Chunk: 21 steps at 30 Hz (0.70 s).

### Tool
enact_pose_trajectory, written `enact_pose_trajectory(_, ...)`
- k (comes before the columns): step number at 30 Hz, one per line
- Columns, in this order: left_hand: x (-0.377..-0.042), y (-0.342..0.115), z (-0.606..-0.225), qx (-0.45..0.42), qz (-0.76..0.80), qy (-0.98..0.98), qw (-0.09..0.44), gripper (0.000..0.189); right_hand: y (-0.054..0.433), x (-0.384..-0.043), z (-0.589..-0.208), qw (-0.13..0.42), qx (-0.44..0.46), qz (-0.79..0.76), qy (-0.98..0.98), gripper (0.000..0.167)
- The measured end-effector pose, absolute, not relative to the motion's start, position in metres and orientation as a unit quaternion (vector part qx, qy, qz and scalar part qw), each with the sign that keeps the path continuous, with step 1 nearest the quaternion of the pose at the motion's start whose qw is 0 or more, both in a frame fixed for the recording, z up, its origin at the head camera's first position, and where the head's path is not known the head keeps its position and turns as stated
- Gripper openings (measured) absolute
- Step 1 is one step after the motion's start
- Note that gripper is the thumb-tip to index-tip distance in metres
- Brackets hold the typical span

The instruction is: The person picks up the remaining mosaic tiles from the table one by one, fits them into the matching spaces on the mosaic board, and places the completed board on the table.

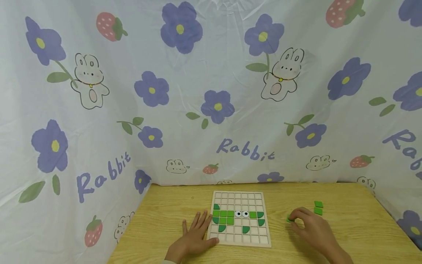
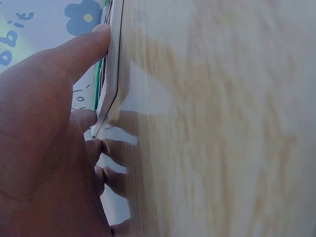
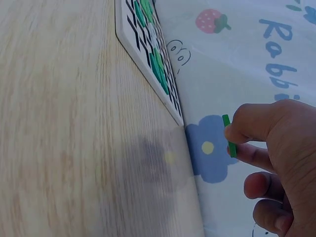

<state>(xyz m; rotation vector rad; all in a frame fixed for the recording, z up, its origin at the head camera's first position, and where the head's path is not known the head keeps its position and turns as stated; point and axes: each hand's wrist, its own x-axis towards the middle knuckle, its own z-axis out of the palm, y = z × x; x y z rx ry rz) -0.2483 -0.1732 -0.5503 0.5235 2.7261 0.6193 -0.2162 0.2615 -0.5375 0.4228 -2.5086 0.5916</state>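
A wooden grid board (image 1: 239, 244) lies on the table, partly filled with light green square tiles (image 1: 223, 220), dark green quarter-round tiles (image 1: 245, 229) and two eye tiles (image 1: 241, 213). My left hand (image 1: 192, 238) is spread at the board's left side, fingers straight and the thumb (image 2: 91, 49) resting on its near left corner. To the right of the board, my right hand (image 1: 311, 227) pinches a green tile (image 3: 230, 138) between thumb and index finger. In the right wrist view the tile shows edge-on, held up off the table, with the other fingers curled.
Two loose green square tiles (image 1: 318, 211) lie beyond my right hand. The light wooden table (image 1: 158, 220) reaches back to a white curtain (image 1: 191, 154) printed with flowers, rabbits and strawberries, which also hangs along both sides.
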Motion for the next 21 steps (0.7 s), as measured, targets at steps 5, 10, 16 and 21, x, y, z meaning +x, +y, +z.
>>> enact_pose_trajectory(5, -0.248, -0.173, -0.550, 0.183, 0.214, 0.948, 0.149, 0.095, 0.252, -0.220, -0.535, 0.255, 0.155, 0.224, -0.928, 0.031)
enact_pose_trajectory(10, -0.248, -0.173, -0.550, 0.181, 0.215, 0.948, 0.148, 0.095, 0.242, -0.223, -0.532, 0.250, 0.161, 0.235, -0.925, 0.030)
enact_pose_trajectory(16, -0.249, -0.173, -0.551, 0.182, 0.215, 0.948, 0.147, 0.095, 0.230, -0.226, -0.529, 0.238, 0.174, 0.246, -0.923, 0.028)
enact_pose_trajectory(21, -0.249, -0.174, -0.551, 0.182, 0.219, 0.947, 0.148, 0.095, 0.219, -0.229, -0.527, 0.240, 0.188, 0.252, -0.919, 0.027)
